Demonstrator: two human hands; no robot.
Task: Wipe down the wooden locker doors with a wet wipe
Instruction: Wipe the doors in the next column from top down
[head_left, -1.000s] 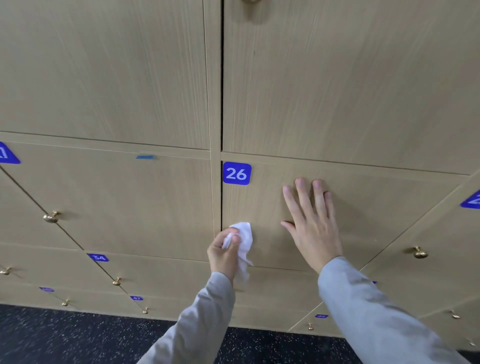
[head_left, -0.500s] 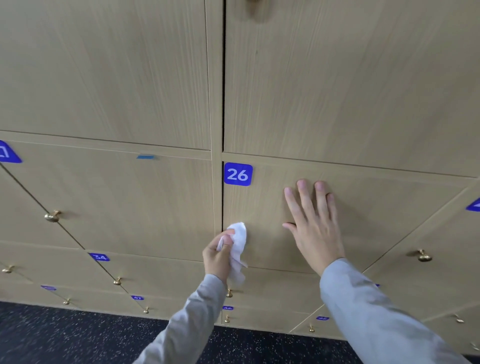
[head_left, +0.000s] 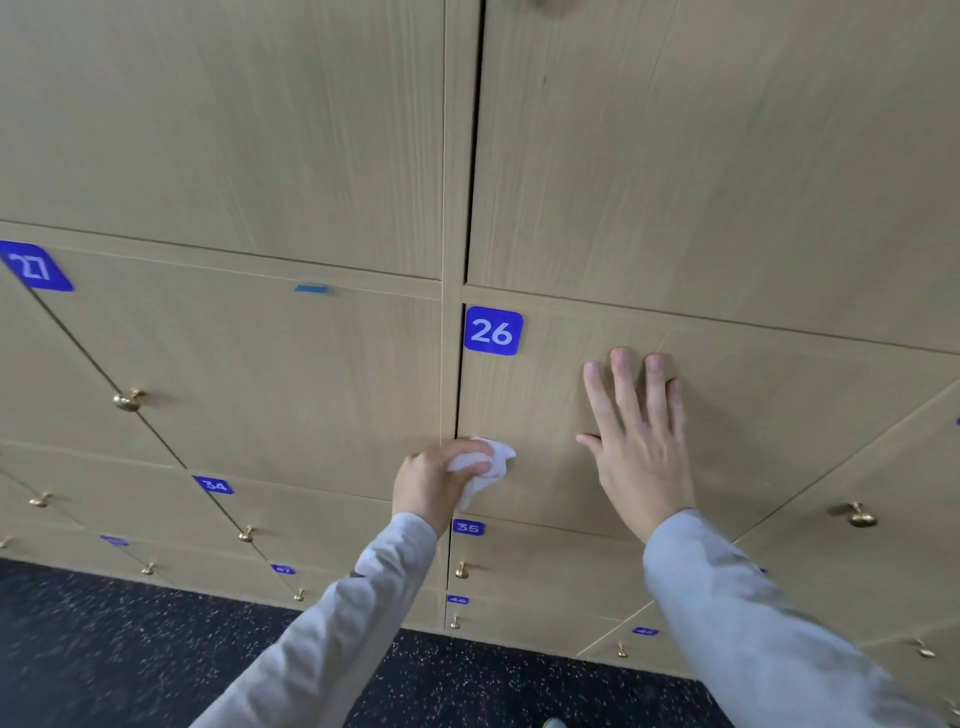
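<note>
Left hand (head_left: 434, 480) grips a crumpled white wet wipe (head_left: 480, 462), fingers curled round it, pressing it against the lower left edge of the wooden locker door (head_left: 779, 415) marked by the blue 26 label (head_left: 492, 331), which sits above that hand. Right hand (head_left: 636, 441) lies flat on the same door just to the right of the wipe, fingers straight and slightly spread. Below the left hand is the 35 label (head_left: 467, 527); lower still, dark speckled floor (head_left: 130, 649).

Looked like a locker room, gym maybe: wall of wooden locker doors (head_left: 727, 156) with blue number plates (head_left: 492, 331), little brass knobs (head_left: 128, 400), and dark speckled rubber flooring (head_left: 130, 649).
</note>
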